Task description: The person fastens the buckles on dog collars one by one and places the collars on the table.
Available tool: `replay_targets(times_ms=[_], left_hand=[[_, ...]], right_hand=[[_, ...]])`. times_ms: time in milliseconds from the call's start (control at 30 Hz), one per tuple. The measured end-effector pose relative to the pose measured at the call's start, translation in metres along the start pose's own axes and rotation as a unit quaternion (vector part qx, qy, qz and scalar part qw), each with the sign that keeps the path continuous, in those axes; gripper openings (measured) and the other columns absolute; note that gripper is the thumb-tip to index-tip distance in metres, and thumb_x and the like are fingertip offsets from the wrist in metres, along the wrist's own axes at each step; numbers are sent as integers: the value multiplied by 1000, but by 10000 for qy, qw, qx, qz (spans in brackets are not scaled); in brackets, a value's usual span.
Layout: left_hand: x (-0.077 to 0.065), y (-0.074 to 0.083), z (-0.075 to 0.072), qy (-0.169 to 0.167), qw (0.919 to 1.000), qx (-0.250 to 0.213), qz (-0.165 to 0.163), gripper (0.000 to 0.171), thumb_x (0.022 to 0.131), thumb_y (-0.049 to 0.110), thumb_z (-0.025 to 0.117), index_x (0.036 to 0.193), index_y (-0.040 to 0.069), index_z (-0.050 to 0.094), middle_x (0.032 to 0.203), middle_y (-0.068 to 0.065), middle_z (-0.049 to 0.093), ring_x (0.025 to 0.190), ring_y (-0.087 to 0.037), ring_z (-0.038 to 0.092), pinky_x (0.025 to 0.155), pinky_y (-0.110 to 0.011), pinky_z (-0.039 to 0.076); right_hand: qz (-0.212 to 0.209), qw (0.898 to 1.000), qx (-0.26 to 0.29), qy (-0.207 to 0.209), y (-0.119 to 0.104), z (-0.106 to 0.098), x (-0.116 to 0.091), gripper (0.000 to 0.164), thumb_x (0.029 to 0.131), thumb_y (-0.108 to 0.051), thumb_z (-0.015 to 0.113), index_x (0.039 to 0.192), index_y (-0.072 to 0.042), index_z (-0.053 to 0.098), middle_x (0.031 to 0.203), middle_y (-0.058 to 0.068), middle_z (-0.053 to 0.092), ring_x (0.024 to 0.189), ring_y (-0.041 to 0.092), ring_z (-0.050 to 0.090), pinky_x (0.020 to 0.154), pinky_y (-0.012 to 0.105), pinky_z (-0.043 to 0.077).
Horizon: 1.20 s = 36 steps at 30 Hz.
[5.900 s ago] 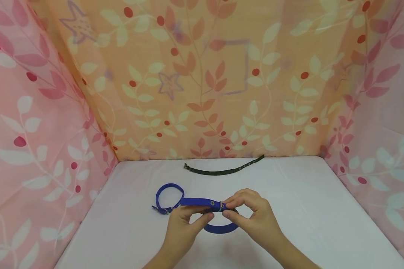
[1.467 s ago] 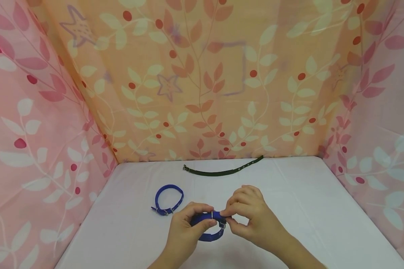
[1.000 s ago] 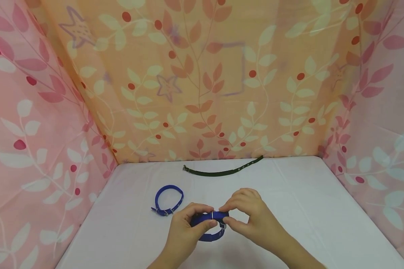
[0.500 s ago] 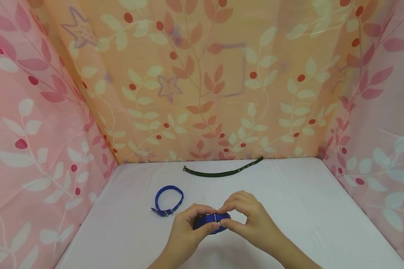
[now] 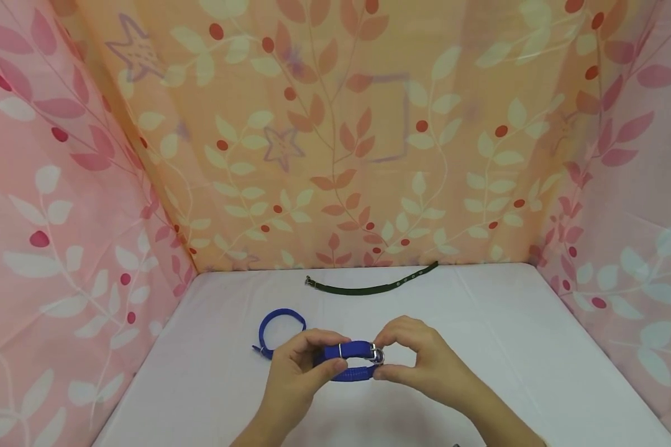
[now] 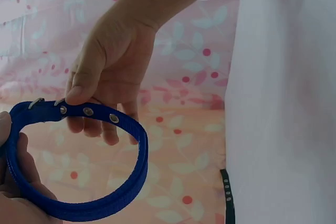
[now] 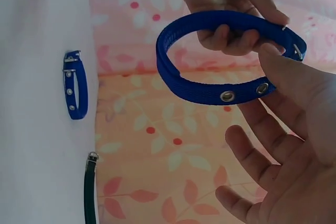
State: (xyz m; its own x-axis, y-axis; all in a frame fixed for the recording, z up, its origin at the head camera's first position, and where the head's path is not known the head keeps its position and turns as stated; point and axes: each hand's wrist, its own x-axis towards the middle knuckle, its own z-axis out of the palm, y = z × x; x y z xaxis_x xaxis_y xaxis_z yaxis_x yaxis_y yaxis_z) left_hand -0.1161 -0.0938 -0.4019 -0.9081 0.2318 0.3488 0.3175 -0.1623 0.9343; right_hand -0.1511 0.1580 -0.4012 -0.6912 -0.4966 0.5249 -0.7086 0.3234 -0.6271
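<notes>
Both hands hold a blue collar (image 5: pixel 359 349), a buckled loop of webbing raised above the white table. My left hand (image 5: pixel 296 372) pinches it by the narrow metal keeper, fingers on top and thumb below. At the silver buckle and ring, the fingers and thumb of my right hand (image 5: pixel 425 357) grip the other end. The left wrist view shows the collar (image 6: pixel 94 211) as a round loop, with eyelets beside the right thumb. In the right wrist view, more eyelets show on the collar (image 7: pixel 197 93) near the right thumb, whose other fingers are spread.
A second buckled blue collar (image 5: pixel 264 326) lies on the table (image 5: pixel 481 323) behind the left hand, partly covered by it. Farther back, a dark green collar (image 5: pixel 358 290) lies unfastened near the patterned back cloth (image 5: pixel 335 155). Pink patterned cloths hang at both sides.
The strap tip, earlier at the keeper between both hands, is tucked through it. The collar has been turned, bringing buckle and ring to the right hand, and the left hand has shifted slightly left.
</notes>
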Motion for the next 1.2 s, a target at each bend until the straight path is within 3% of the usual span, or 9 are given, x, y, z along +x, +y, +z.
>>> replay_targets(times_ms=[167,333,567,667,800,933,1033,1200], left_hand=[[4,-1,-6,-39,9986,193,500,24,89,-1,76,113,-1,70,114,-16,72,108,-23,66,90,-31,59],[7,-1,-12,77,9973,589,425,22,89,5,78,111,6,74,113,-11,75,107,-21,66,87,-29,59],[10,-2,-20,118,9899,1064,935,24,89,2,76,112,6,74,110,-11,75,105,-22,69,87,-29,59],[10,-3,-20,127,9895,1114,916,23,89,3,77,112,8,74,110,-8,75,106,-22,69,91,-29,58],[11,-5,-20,117,9883,1332,740,24,90,7,77,113,15,73,111,-2,76,109,-21,68,97,-28,53],[11,-5,-20,109,9854,1655,377,27,92,13,77,116,22,71,121,5,73,118,-19,63,98,-30,49],[14,-5,-20,111,9843,1758,-126,31,93,21,77,122,25,67,131,8,67,125,-20,57,99,-31,48],[18,-4,-23,-172,9829,1487,-1071,56,94,42,73,143,21,56,143,5,59,134,-22,50,107,-39,47]], right_hand=[[-216,9989,-312,275,1,2,1,23,84,-32,85,102,-34,71,99,-21,69,104,6,61,96,30,46],[-199,9969,-519,552,0,-3,1,21,84,-27,85,100,-35,73,98,-22,69,103,6,62,97,29,43],[-86,9955,-638,692,-1,-10,1,24,83,-23,86,99,-35,73,96,-22,69,103,7,61,97,28,41],[-85,9956,-630,684,-1,-12,0,26,81,-23,88,99,-35,73,96,-22,69,104,6,60,99,27,39],[-305,9948,-654,720,0,-12,1,29,78,-21,89,99,-34,74,97,-22,69,106,7,60,103,26,38],[-810,9892,-749,965,1,-11,3,33,74,-15,91,98,-31,75,96,-19,68,105,11,60,109,28,35],[-1271,9811,-807,1220,2,-10,4,31,74,-14,91,99,-28,76,96,-16,68,104,14,61,113,34,33],[-2005,9630,-903,1557,3,-8,8,15,88,-30,81,99,-21,77,94,-8,69,101,20,62,117,41,32]])
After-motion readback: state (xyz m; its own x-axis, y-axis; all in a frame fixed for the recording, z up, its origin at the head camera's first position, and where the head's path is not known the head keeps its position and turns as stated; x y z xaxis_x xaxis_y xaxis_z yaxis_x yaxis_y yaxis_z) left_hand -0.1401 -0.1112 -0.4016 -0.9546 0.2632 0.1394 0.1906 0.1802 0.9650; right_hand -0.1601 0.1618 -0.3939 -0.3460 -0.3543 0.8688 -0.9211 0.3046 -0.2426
